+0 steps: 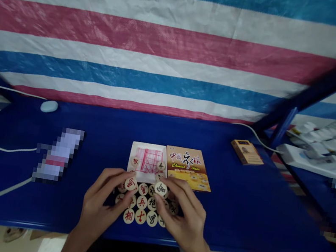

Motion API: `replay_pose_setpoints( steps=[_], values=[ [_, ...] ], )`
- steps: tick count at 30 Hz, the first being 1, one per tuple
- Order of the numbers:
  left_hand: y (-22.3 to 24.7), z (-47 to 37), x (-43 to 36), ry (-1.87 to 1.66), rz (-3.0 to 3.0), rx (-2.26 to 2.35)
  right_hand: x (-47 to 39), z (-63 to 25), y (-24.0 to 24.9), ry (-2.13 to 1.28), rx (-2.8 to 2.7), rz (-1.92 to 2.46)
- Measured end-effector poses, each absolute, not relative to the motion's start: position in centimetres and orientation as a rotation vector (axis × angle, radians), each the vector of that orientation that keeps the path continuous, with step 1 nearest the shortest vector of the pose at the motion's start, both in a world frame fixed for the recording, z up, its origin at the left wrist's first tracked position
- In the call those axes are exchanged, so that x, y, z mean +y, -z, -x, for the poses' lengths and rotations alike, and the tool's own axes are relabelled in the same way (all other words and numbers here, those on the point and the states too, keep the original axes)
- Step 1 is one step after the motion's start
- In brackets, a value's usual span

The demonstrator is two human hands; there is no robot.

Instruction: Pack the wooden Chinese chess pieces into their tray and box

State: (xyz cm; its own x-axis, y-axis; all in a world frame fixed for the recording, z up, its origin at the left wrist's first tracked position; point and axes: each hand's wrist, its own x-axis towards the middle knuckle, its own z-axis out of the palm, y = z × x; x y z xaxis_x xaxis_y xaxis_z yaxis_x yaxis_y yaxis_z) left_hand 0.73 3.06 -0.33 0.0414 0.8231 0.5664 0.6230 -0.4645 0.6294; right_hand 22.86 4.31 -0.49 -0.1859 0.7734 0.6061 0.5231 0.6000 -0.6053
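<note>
Between thumb and fingers, my left hand (104,199) pinches a Chinese chess piece with a red character (130,183). My right hand (183,214) grips a Chinese chess piece with a black character (161,189) the same way. Both pieces are raised above several more round pieces (142,202) laid in rows on the blue table, some partly covered by my hands. Just beyond stands an open white box (133,151) with a folded red-lined sheet (149,159) and a few pieces inside. Its printed "Chinese chess" lid (188,168) lies against the box's right side.
A blurred-out phone-like object (60,155) with a cable lies at the left. A small white rounded device (49,106) sits at the back left. Toward the right are a small brown box (247,152) and a white power strip (319,163). Striped sheeting (169,40) hangs behind the table.
</note>
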Motion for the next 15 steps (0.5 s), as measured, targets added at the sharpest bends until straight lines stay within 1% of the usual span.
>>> replay_pose_setpoints(
  steps=[9, 15],
  values=[
    [0.41, -1.12, 3.75, -1.351, -2.140, 1.220, 4.67, -22.50, 0.88, -0.288, -1.962, 0.897],
    [0.13, -1.54, 3.74, -1.337, -2.156, 1.170, 4.69, -22.36, 0.75, -0.298, -2.002, 0.904]
  ],
)
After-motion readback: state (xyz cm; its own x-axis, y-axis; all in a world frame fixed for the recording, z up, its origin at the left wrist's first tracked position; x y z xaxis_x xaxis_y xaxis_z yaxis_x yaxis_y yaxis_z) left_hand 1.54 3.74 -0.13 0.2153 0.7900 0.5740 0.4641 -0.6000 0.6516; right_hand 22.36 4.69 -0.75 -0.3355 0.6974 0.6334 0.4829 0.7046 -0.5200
